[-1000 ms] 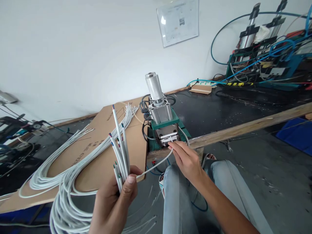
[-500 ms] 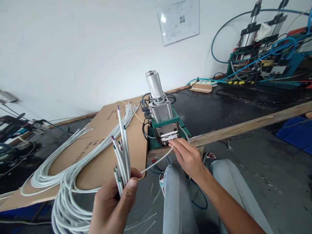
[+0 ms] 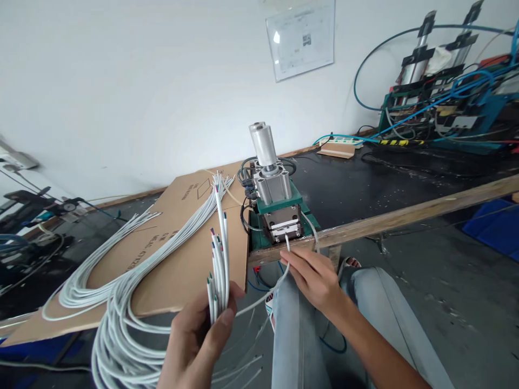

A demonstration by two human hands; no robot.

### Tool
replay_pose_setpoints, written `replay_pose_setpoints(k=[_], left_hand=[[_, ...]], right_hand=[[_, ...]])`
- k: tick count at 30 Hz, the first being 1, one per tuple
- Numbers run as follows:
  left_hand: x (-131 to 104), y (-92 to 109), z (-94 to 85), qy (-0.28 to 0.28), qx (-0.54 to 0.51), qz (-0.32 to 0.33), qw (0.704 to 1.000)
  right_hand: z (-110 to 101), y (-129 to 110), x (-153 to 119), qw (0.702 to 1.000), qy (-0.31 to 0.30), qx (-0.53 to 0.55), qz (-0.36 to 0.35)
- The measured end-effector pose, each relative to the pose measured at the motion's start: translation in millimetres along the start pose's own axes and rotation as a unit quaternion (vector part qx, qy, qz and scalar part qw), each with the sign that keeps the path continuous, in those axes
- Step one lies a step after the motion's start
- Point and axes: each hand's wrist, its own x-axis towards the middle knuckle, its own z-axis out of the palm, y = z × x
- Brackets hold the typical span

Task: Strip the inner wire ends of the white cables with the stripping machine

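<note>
Wrapped around a bunch of white cables is my left hand; the cable ends point up and show coloured inner wires. My right hand pinches one white cable just short of its tip. That tip is at the front slot of a small pneumatic machine with a knurled metal cylinder on top; whether it is inside the slot I cannot tell. From the right hand the cable runs down and left toward my left hand. Long loops of the bunch hang below the table edge.
A second coil of white cables lies on a cardboard sheet at the left. Machines with blue hoses stand at the back right on the black table. Near the wall is a power strip. My knees are under the wooden edge.
My right hand has drawn back and down from the machine's slot, so more of the cable's end shows. The left hand with the bunch shifted slightly right. The view tilted a little.
</note>
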Motion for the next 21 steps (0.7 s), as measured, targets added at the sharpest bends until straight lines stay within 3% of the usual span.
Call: replay_pose_setpoints(k=[6,10,14,18,21], left_hand=[[-12,-15,-5.3,-0.058,-0.051,-0.041,0.996],[-10,-16,-4.9,-0.132,-0.013,-0.035,0.991],[0,-12,-2.9,-0.240,0.019,-0.004,0.971],[4,-11,-1.1,-0.256,0.017,0.006,0.966],[4,-11,-0.8,-0.267,-0.003,-0.009,0.964]], right_hand=[[-4,-26,-33,0.998,-0.025,0.018,0.050],[26,-44,-84,0.980,-0.129,0.061,0.140],[66,-70,-131,0.960,-0.205,0.096,0.162],[86,-87,-156,0.948,-0.238,0.142,0.157],[82,-88,-156,0.941,-0.225,0.160,0.193]])
